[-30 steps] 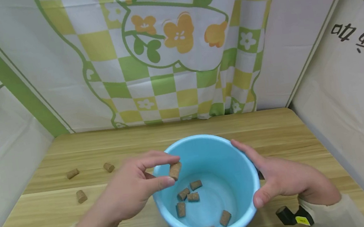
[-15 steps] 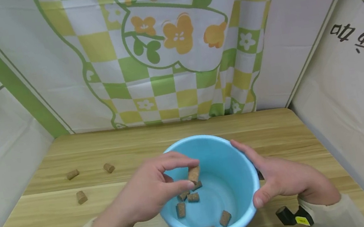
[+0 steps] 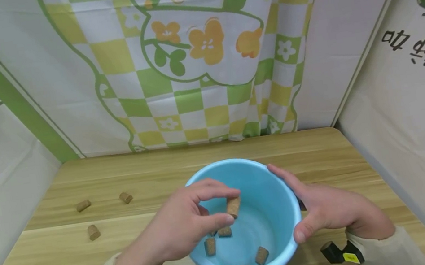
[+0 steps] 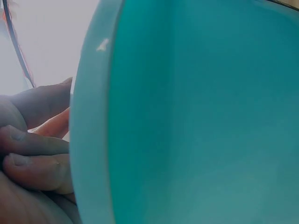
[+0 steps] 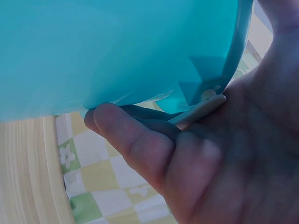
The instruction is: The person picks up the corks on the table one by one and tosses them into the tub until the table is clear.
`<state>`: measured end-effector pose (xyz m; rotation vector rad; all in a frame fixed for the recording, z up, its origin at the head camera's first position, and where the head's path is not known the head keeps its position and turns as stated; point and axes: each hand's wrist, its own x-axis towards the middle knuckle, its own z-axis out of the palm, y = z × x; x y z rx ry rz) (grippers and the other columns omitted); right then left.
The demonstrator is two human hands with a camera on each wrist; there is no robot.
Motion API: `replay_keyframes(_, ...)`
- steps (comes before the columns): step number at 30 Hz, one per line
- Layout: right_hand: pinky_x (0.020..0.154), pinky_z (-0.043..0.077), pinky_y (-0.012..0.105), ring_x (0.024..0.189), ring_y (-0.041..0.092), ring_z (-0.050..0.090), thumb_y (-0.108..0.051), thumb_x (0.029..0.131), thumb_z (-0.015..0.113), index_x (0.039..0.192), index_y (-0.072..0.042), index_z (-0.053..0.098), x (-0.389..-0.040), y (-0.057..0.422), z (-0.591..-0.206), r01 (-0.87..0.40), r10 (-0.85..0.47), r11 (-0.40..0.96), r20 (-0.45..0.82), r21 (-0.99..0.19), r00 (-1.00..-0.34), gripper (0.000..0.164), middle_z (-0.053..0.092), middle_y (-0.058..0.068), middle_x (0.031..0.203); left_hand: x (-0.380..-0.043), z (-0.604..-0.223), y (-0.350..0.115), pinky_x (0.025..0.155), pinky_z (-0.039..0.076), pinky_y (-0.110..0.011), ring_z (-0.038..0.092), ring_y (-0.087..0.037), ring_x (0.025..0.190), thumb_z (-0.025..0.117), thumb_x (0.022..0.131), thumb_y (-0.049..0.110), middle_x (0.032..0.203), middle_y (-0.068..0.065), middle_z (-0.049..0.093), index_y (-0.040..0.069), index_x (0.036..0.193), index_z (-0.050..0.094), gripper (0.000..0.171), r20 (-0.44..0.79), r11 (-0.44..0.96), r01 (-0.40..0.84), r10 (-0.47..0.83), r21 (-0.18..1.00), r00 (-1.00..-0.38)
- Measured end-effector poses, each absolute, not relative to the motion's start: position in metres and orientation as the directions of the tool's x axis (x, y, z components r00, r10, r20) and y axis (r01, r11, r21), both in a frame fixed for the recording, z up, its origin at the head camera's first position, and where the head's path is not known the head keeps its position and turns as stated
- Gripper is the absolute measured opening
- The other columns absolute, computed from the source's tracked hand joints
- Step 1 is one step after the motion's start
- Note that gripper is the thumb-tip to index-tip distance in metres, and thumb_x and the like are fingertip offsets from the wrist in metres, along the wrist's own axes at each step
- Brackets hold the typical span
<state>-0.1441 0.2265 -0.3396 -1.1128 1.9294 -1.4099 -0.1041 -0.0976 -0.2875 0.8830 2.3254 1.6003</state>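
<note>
Over the inside of a light blue bucket (image 3: 261, 189), my left hand (image 3: 184, 224) pinches a cork (image 3: 233, 207) between thumb and fingertips. Several corks lie on the bucket floor, among them one cork (image 3: 261, 256) near the front; the left hand hides part of that floor. My right hand (image 3: 331, 208) holds the bucket at its right rim, thumb at the front. In the right wrist view, its fingers (image 5: 135, 144) curl under the bucket's side beside a pale handle piece (image 5: 201, 111). The left wrist view shows curled fingers (image 4: 39, 172) behind the bucket wall (image 4: 201, 116); the pinched cork is hidden there.
On the left of the wooden table (image 3: 51, 263) lie three loose corks: a far-left cork (image 3: 83, 206), a cork (image 3: 125, 197) further right, and a nearer cork (image 3: 93, 232). A patterned curtain (image 3: 207, 97) hangs behind the table; white cloth (image 3: 411, 122) walls the right side.
My left hand has moved right with the pinched cork, from the bucket's left rim to over its inside. The right hand stays on the rim. The head view has shifted slightly.
</note>
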Motion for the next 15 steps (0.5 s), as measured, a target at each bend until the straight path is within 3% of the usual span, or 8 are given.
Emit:
replay_keyframes(4, 0.098, 0.046, 0.042, 0.118, 0.043, 0.055, -0.036, 0.085, 0.081, 0.158, -0.029, -0.014, -0.145, 0.226, -0.340, -0.315, -0.847, 0.114, 0.074, -0.942, -0.527, 0.120, 0.044, 0.020, 0.145, -0.103, -0.285, -0.097, 0.059, 0.050, -0.027, 0.052, -0.011, 0.058, 0.081, 0.086, 0.026, 0.122, 0.006, 0.061, 0.017, 0.132, 0.067, 0.048, 0.150, 0.273, 0.363, 0.578, 0.891, -0.802)
replay_keyframes(7, 0.098, 0.047, 0.044, 0.118, 0.045, 0.054, -0.036, 0.086, 0.081, 0.158, -0.029, -0.015, -0.146, 0.225, -0.340, -0.303, -0.853, 0.093, 0.081, -0.948, -0.516, 0.120, 0.043, 0.020, 0.146, -0.105, -0.284, -0.099, 0.049, 0.042, -0.025, 0.038, -0.010, 0.046, 0.083, 0.084, 0.029, 0.085, 0.008, 0.061, 0.028, 0.142, 0.058, 0.063, 0.081, 0.296, 0.305, 0.583, 0.905, -0.808)
replay_keyframes(8, 0.097, 0.047, 0.045, 0.118, 0.045, 0.054, -0.036, 0.086, 0.081, 0.158, -0.029, -0.015, -0.146, 0.225, -0.340, -0.299, -0.854, 0.089, 0.082, -0.950, -0.514, 0.120, 0.042, 0.020, 0.146, -0.106, -0.284, -0.101, 0.047, 0.040, -0.025, 0.033, -0.010, 0.043, 0.083, 0.084, 0.028, 0.088, 0.009, 0.062, 0.031, 0.145, 0.054, 0.068, 0.064, 0.293, 0.281, 0.580, 0.914, -0.812)
replay_keyframes(11, 0.097, 0.047, 0.045, 0.119, 0.046, 0.053, -0.036, 0.085, 0.081, 0.158, -0.029, -0.014, -0.146, 0.225, -0.340, -0.297, -0.851, 0.088, 0.083, -0.951, -0.518, 0.120, 0.039, 0.023, 0.147, -0.110, -0.284, -0.108, 0.046, 0.039, -0.024, 0.037, -0.012, 0.043, 0.082, 0.085, 0.024, 0.096, 0.007, 0.067, 0.032, 0.150, 0.047, 0.074, 0.045, 0.270, 0.238, 0.569, 0.933, -0.821)
replay_keyframes(12, 0.097, 0.047, 0.045, 0.119, 0.046, 0.052, -0.036, 0.085, 0.081, 0.158, -0.029, -0.014, -0.146, 0.225, -0.340, -0.298, -0.850, 0.090, 0.082, -0.950, -0.520, 0.120, 0.039, 0.024, 0.147, -0.111, -0.285, -0.110, 0.046, 0.040, -0.025, 0.039, -0.012, 0.043, 0.082, 0.086, 0.023, 0.116, 0.006, 0.066, 0.032, 0.151, 0.046, 0.075, 0.049, 0.267, 0.237, 0.563, 0.934, -0.825)
replay_keyframes(14, 0.097, 0.046, 0.045, 0.120, 0.046, 0.051, -0.037, 0.085, 0.081, 0.158, -0.029, -0.014, -0.146, 0.225, -0.341, -0.305, -0.848, 0.095, 0.083, -0.948, -0.523, 0.120, 0.037, 0.026, 0.147, -0.112, -0.287, -0.116, 0.047, 0.042, -0.026, 0.042, -0.012, 0.045, 0.081, 0.086, 0.023, 0.146, 0.009, 0.049, 0.030, 0.152, 0.044, 0.076, 0.057, 0.268, 0.240, 0.549, 0.933, -0.834)
replay_keyframes(15, 0.098, 0.046, 0.045, 0.121, 0.047, 0.050, -0.037, 0.085, 0.082, 0.158, -0.029, -0.013, -0.146, 0.225, -0.341, -0.309, -0.847, 0.096, 0.085, -0.946, -0.524, 0.120, 0.036, 0.027, 0.148, -0.113, -0.288, -0.119, 0.047, 0.042, -0.026, 0.042, -0.012, 0.045, 0.081, 0.086, 0.023, 0.147, 0.007, 0.048, 0.030, 0.152, 0.043, 0.077, 0.055, 0.273, 0.237, 0.541, 0.932, -0.839)
